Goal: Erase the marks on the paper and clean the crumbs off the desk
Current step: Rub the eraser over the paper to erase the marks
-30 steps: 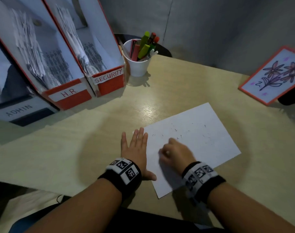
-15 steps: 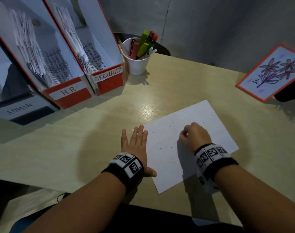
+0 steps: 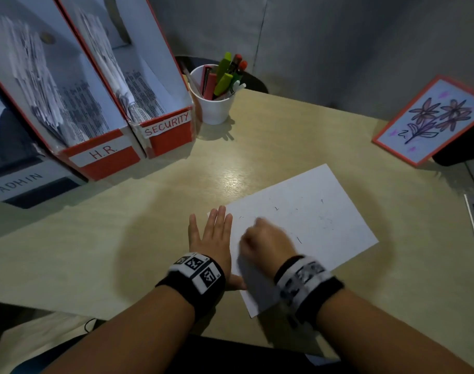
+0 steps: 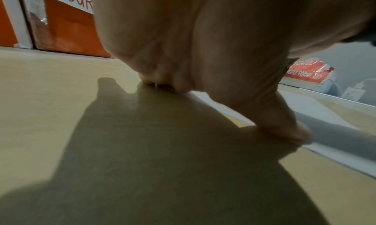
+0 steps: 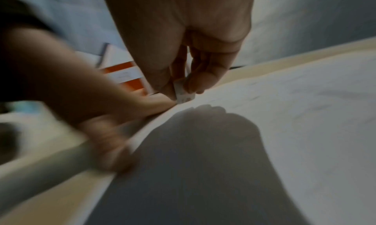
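A white sheet of paper (image 3: 311, 228) lies slanted on the beige desk (image 3: 109, 252), with small dark marks and crumbs (image 3: 299, 240) scattered over it. My left hand (image 3: 213, 233) lies flat with straight fingers on the sheet's left edge and the desk, holding it down. My right hand (image 3: 263, 241) is curled, blurred by motion, over the sheet's left part. In the right wrist view its fingertips pinch a small white eraser (image 5: 184, 93) pressed against the paper (image 5: 284, 115), right beside the left hand (image 5: 122, 115).
Red and white file boxes (image 3: 165, 125) labelled SECURITY, H.R. and ADMIN stand at the back left. A white cup of pens (image 3: 217, 98) stands behind them. A flower drawing (image 3: 435, 120) leans at the back right. A paper towel pack (image 4: 305, 72) shows in the left wrist view.
My right hand with the eraser has swept back left across the paper, from its middle toward the left hand. The left hand has stayed flat on the sheet's edge.
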{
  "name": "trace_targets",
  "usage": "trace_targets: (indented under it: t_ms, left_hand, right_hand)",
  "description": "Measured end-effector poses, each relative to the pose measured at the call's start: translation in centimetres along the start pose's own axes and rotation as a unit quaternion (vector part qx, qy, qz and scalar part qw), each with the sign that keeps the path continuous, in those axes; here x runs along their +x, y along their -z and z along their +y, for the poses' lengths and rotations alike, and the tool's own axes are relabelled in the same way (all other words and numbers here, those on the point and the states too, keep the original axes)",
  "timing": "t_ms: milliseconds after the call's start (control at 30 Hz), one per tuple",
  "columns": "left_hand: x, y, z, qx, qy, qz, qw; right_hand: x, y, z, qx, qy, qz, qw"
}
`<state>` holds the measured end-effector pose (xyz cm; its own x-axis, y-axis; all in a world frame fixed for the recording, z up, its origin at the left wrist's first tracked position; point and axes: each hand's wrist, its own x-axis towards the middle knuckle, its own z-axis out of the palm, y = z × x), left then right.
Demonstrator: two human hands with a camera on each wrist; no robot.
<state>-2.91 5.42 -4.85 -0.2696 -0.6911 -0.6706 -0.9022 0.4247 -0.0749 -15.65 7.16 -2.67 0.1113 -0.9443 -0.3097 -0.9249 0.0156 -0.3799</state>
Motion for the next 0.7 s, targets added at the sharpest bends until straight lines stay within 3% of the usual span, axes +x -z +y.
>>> trace_targets:
  t_ms: [67,233,300,400,433,600,700]
  left_hand:
    - [-0.1,0.1,0.0,-0.003,-0.003,-0.002,1.0]
    - [-0.1,0.1,-0.1,-0.008,-0.008,-0.018,1.0]
    - [0.0,0.0,-0.2,-0.01,-0.007,-0.014,1.0]
    - [-0.1,0.0,-0.1,-0.021,-0.013,-0.007,1.0]
    - [-0.2,0.0,-0.1,-0.022,-0.014,-0.008,1.0]
    - [-0.2,0.1,0.0,-0.025,-0.004,-0.016,1.0]
    - [-0.1,0.2,0.0,-0.022,0.0,-0.012,1.0]
  right_hand:
    - [-0.9,-0.6,-0.6,0.002,0.022,-0.034,0.999]
    - [2.7,3.4,6.2,0.001,-0.158,0.052,0.986]
    - [1.8,2.8,4.5,0.006,-0.118,0.055,0.991]
    - [-2.1,-0.7,-0.2,0.01,0.005,-0.033,0.999]
    - [-2.4,-0.9,0.1,0.016,-0.001,-0.039,0.999]
    - [1.1,2.9,6.9,0.005,-0.166,0.049,0.985]
    - [0.2,1.7,3.2,0.018,-0.094,0.037,0.995]
